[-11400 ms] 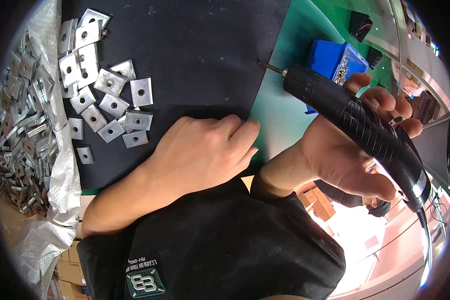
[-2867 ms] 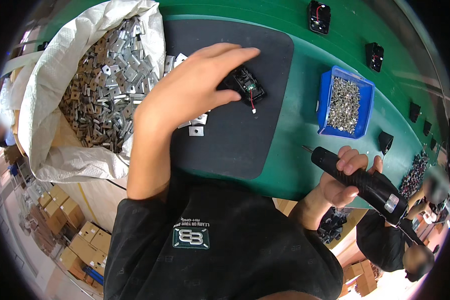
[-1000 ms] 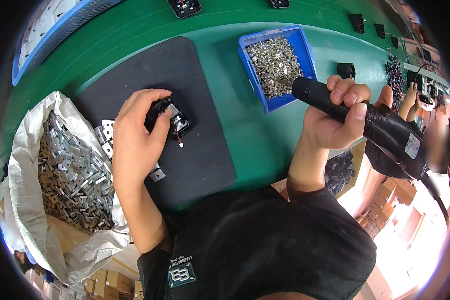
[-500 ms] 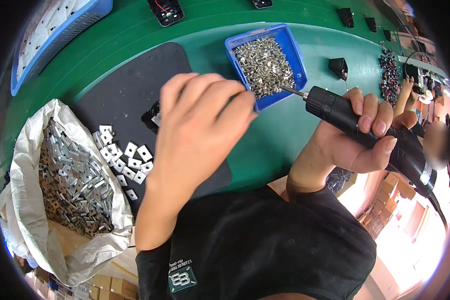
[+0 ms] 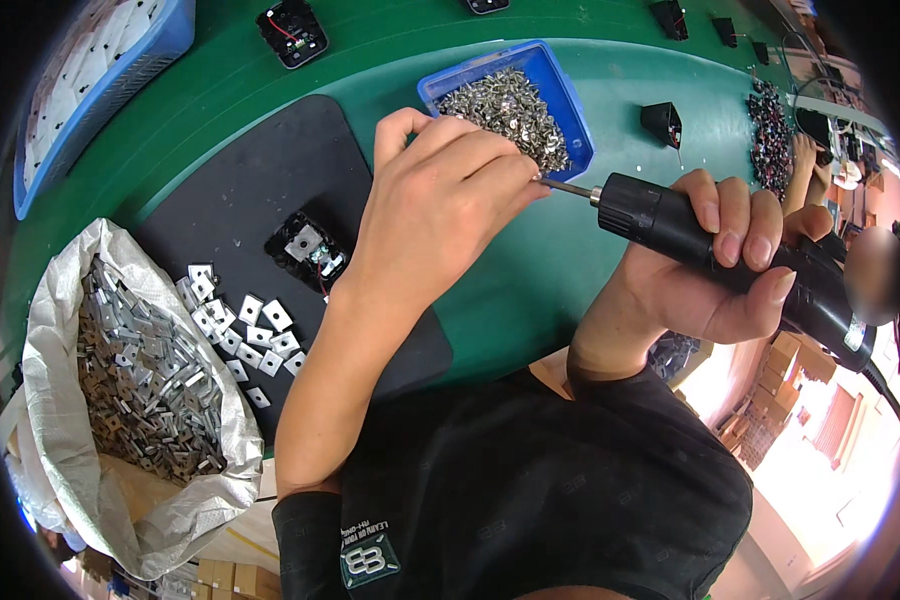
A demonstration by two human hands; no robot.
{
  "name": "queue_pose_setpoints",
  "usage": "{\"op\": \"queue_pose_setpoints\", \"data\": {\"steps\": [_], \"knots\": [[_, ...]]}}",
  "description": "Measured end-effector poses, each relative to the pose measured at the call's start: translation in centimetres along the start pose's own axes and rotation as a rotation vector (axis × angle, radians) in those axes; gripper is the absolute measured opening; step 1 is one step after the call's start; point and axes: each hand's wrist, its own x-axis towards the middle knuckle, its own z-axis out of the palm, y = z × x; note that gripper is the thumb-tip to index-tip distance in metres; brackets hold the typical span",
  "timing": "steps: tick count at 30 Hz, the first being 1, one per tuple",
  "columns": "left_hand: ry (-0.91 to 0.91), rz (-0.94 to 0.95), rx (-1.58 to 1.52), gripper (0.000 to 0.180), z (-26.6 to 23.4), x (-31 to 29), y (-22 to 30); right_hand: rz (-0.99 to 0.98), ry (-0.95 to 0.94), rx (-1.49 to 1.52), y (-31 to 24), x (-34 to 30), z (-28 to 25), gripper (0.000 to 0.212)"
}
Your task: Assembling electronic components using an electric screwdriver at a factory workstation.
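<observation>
Toward the far edge of the tabletop (image 5: pixel 515 285), the fingertips of my left hand (image 5: pixel 435 200) are drawn together at the tip of the bit (image 5: pixel 570 188). A bright speck shows there, too small for me to say what it is. My right hand (image 5: pixel 715 290) is wrapped around the black power screwdriver (image 5: pixel 660 212), its bit aimed at the tabletop's left end.

If the bit turned with skin against it, I could nip a fingertip. A loose pinch or a bit out of line might drop whatever is held, among the screws (image 5: pixel 510 105) in the blue bin (image 5: pixel 560 85) just beyond or onto the tabletop. Farther out, the left wrist (image 5: pixel 378 290) passes close by the black housing (image 5: pixel 320 222) on the dark mat (image 5: pixel 300 140); a low sweep could knock it, and shift the metal plate (image 5: pixel 304 243) inside if unfastened, which I can't judge. Loose plates (image 5: pixel 253 336) lie toward the mat's near left edge, beside the white sack (image 5: pixel 55 370).

Half a second ago my left hand was blurred and short of the bit, covering most of the housing; now it has reached the tip and the housing shows. The right hand's grasp looks unchanged.
</observation>
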Motion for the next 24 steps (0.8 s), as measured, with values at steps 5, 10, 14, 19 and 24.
{"op": "queue_pose_setpoints", "data": {"steps": [5,10,14,19,24], "knots": [[0.080,0.029,0.017,0.020,-0.6,-0.4,0.4,0.041,-0.070,0.105,0.0,0.2,0.0,0.043],[0.122,0.063,0.055,0.024,-1.5,-1.4,0.9,0.098,-0.248,0.206,-0.5,0.7,0.5,0.053],[0.187,0.083,0.112,0.026,-2.9,-2.7,1.1,0.151,-0.379,0.229,-0.5,0.6,2.0,0.063],[0.218,0.024,0.135,0.028,-4.3,-5.2,1.5,0.205,-0.485,0.250,-0.1,0.2,3.9,0.060],[0.212,-0.100,0.245,0.057,-7.3,-7.1,2.5,0.252,-0.358,0.381,1.0,-1.2,5.5,0.051]]}}
